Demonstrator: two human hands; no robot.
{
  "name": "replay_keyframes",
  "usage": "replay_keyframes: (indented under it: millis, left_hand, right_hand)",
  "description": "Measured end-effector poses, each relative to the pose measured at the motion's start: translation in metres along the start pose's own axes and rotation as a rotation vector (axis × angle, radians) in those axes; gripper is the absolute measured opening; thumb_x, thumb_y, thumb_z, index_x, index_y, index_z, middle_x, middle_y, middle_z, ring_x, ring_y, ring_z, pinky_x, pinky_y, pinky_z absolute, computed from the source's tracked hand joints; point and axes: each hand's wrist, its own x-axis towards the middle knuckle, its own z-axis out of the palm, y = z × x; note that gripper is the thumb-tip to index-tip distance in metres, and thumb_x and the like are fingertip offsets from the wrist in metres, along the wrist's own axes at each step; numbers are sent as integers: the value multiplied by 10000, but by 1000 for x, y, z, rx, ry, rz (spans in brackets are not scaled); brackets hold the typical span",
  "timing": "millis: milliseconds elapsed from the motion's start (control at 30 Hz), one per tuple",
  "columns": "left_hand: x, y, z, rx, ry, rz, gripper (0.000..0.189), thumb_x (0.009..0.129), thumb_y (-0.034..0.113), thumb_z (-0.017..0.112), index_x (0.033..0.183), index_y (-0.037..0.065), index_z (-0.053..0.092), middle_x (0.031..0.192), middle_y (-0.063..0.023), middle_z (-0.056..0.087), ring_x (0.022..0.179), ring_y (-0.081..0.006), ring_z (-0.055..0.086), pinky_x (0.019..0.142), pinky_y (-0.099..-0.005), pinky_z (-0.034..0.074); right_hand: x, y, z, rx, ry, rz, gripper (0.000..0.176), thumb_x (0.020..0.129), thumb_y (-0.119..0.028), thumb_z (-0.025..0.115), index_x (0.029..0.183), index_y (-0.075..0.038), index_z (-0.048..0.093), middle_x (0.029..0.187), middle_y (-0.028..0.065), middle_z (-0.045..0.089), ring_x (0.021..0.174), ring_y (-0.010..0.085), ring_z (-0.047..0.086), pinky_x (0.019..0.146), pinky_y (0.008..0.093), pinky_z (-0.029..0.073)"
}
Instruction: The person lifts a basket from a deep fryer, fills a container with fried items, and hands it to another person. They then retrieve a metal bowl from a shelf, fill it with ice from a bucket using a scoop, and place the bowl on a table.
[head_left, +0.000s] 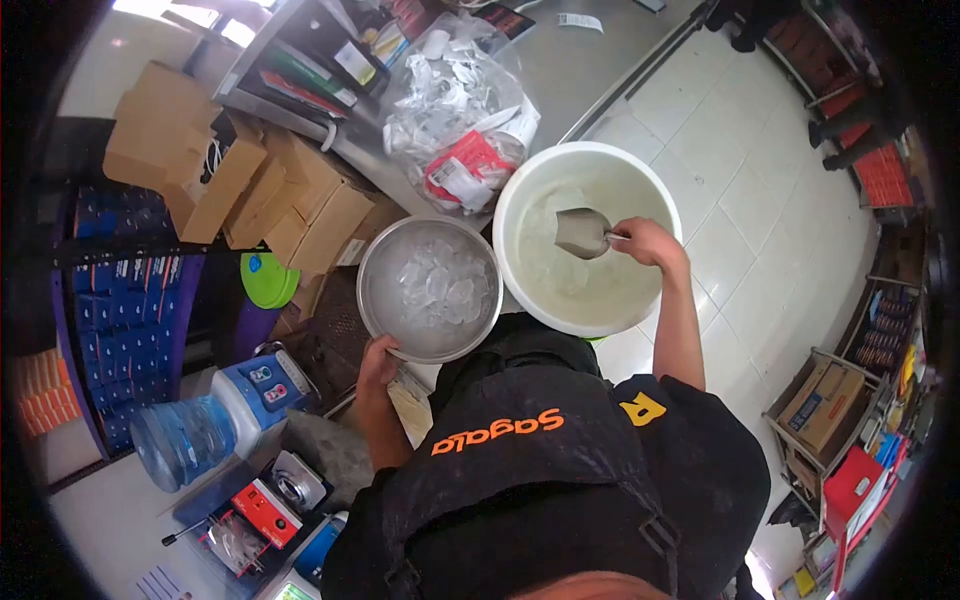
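My right hand is closed round the handle of a metal scoop, which is inside a large white tub. Pale, translucent pieces like ice lie in the tub; whether the scoop carries any is hard to make out. My left hand grips the near-left rim of a round metal bowl. Clear, ice-like chunks are heaped in the middle of that bowl. Tub and bowl stand side by side in front of my body, the tub on the right.
Beyond the bowl, a clear plastic bag of crumpled paper leans by a metal counter. Cardboard boxes and a green-lidded bin are at the left, near a water dispenser. Shelving lines the right side.
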Motion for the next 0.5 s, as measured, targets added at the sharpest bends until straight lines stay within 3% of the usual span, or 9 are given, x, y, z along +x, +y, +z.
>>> replay_keyframes:
  millis: [67,100,200,300,367,433,500]
  left_hand:
    - [-1,-3,-9,-46,-18,-1,478,643,30,516,1110,-61,479,1070,-144,552,970,-283,536,832,-427,438]
    - [-1,-4,-15,-66,-29,4,476,646,26,514,1111,-68,479,1075,-144,552,969,-279,538,840,-414,436]
    - [5,2,-28,-108,-83,32,469,650,14,510,1107,-86,482,1072,-145,558,956,-270,547,846,-376,435]
    - [0,25,-26,-73,-13,16,386,645,3,513,1019,-89,537,989,-137,591,886,-254,565,812,-346,438]
    - [24,18,-55,-108,-39,2,287,642,1,526,915,-69,581,895,-112,611,813,-237,569,758,-335,443]
    - [33,31,-73,104,-165,123,228,668,3,537,883,-26,608,847,-79,615,766,-178,569,703,-303,448]
    - [30,61,-74,65,-319,53,247,692,106,548,896,-22,607,964,-80,612,894,-181,561,787,-316,448]
  right_hand:
    - [11,-6,15,-68,68,-6,323,757,-177,595,1038,-20,588,958,155,623,910,287,587,797,342,450]
    - [14,-12,21,-68,124,84,373,763,-165,587,1110,-32,552,1042,169,595,982,306,562,853,357,432]
    - [-5,-69,5,159,523,-166,366,797,-196,562,1114,-15,548,1061,173,587,911,283,584,810,358,450]
    - [-24,-137,-2,543,234,-330,454,852,-283,532,1195,7,474,1069,152,581,866,227,591,754,326,473]
    - [-25,-176,16,722,3,-344,513,869,-335,512,1252,-7,412,1086,134,565,847,197,583,711,299,478]
    - [-20,-205,48,806,-190,-319,639,861,-419,511,1314,-14,312,1121,133,534,834,189,584,651,273,485]
    - [-13,-241,76,727,-301,-259,655,841,-416,543,1296,3,330,1120,156,531,846,202,585,664,282,487]
